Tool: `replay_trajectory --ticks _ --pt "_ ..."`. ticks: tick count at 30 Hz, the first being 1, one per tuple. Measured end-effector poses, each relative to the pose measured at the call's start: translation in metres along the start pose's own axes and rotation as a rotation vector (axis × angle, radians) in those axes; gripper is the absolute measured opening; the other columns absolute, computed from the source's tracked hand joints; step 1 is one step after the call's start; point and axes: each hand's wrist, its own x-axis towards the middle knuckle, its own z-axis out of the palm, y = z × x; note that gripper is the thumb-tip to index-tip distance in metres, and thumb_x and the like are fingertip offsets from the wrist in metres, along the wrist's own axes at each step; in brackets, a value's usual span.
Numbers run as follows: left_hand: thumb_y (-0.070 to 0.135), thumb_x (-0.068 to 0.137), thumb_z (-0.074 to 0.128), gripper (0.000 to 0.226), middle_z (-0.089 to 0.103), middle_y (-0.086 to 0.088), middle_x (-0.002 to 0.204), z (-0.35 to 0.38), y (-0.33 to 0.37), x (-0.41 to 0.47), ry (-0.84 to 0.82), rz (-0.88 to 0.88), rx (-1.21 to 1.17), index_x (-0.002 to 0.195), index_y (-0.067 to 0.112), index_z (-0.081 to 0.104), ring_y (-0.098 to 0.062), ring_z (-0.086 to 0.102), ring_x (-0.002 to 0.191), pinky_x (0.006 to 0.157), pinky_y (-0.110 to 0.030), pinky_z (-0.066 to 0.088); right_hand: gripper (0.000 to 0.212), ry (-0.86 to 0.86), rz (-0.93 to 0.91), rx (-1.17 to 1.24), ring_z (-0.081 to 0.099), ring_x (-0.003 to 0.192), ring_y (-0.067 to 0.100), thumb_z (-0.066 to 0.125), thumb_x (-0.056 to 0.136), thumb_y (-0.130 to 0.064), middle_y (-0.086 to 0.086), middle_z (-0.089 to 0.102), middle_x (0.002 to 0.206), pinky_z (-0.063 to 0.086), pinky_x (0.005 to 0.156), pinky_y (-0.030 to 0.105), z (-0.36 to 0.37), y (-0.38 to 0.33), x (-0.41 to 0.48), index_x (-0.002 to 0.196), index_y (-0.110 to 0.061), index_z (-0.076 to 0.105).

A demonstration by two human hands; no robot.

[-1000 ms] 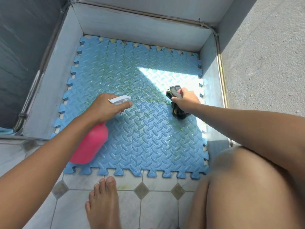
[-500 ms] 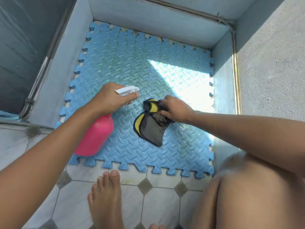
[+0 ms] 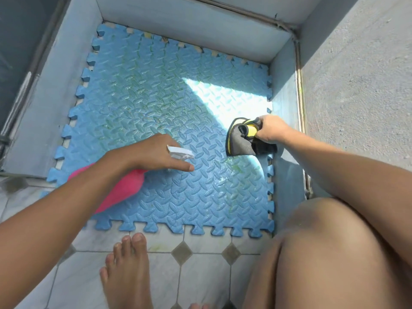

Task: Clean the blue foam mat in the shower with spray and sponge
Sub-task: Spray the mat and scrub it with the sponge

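Observation:
The blue foam mat (image 3: 156, 108) with a tread pattern and puzzle edges lies in the shower recess, with greenish grime across its middle. My left hand (image 3: 153, 152) holds the pink spray bottle (image 3: 118, 192) by its white trigger head (image 3: 180, 153), low over the mat's near left part. My right hand (image 3: 270, 129) presses a yellow, grey and black sponge (image 3: 243, 141) onto the mat at its right edge. A wet green smear (image 3: 236, 170) shows just below the sponge.
Grey recess walls (image 3: 189, 25) surround the mat on three sides, with a metal strip (image 3: 299, 97) along the right rim and rough concrete beyond. Pale tiles (image 3: 200, 275) lie in front, where a bare foot (image 3: 127, 270) and a knee (image 3: 323, 241) are.
My right hand has dragged the sponge from the mat's middle back to its right edge. My left hand with the bottle has shifted slightly right and nearer.

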Motion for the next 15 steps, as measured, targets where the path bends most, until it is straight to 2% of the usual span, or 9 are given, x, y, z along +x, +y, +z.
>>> replay_trajectory --ticks 2,4,7,9,12,15 --pt "0.061 0.074 0.083 0.056 0.061 0.002 0.047 0.001 0.002 0.0 -0.029 -0.022 0.012 0.05 0.016 0.062 -0.012 0.053 0.048 0.057 -0.029 0.042 0.028 0.04 -0.053 0.104 0.058 0.092 0.028 0.063 0.085 -0.021 0.008 0.061 0.099 0.041 0.077 0.027 0.005 -0.004 -0.003 0.113 -0.014 0.061" --pt "0.061 0.072 0.084 0.057 0.061 -0.003 0.046 0.0 0.001 -0.002 -0.002 -0.051 -0.022 0.049 0.014 0.062 -0.016 0.053 0.046 0.055 -0.027 0.042 0.048 0.064 -0.075 0.178 0.058 0.099 0.029 0.063 0.085 -0.04 0.011 0.059 0.111 0.046 0.085 0.031 0.011 -0.004 -0.002 0.126 -0.016 0.057" --pt "0.073 0.065 0.081 0.063 0.068 -0.008 0.055 -0.008 -0.004 -0.004 0.012 -0.015 -0.112 0.06 0.011 0.07 -0.014 0.057 0.053 0.063 -0.029 0.044 0.066 0.05 -0.109 0.155 0.053 0.102 0.026 0.067 0.082 -0.055 0.009 0.048 0.118 0.046 0.099 0.037 0.018 -0.001 0.0 0.138 -0.023 0.05" --pt "0.085 0.056 0.075 0.075 0.071 -0.008 0.061 -0.014 -0.007 -0.006 -0.003 0.002 -0.141 0.068 0.011 0.076 -0.012 0.059 0.059 0.068 -0.03 0.046 0.064 0.045 -0.129 0.161 0.049 0.102 0.025 0.072 0.085 -0.052 0.009 0.043 0.12 0.042 0.103 0.037 0.023 0.001 0.0 0.139 -0.026 0.049" --pt "0.075 0.068 0.077 0.066 0.068 -0.01 0.055 -0.019 -0.01 -0.01 0.064 -0.012 -0.153 0.056 0.011 0.069 -0.016 0.061 0.056 0.07 -0.034 0.049 0.045 0.102 -0.205 0.107 0.05 0.1 0.025 0.072 0.09 -0.041 0.005 0.039 0.115 0.046 0.099 0.039 0.031 -0.004 -0.008 0.126 -0.02 0.056" --pt "0.064 0.078 0.079 0.063 0.064 -0.01 0.049 -0.017 -0.008 -0.01 0.151 -0.022 -0.112 0.051 0.009 0.061 -0.017 0.057 0.048 0.063 -0.031 0.044 0.028 0.066 -0.594 -0.059 0.052 0.088 0.025 0.069 0.092 -0.029 0.004 0.041 0.11 0.053 0.083 0.043 0.049 -0.002 -0.038 0.111 -0.017 0.053"
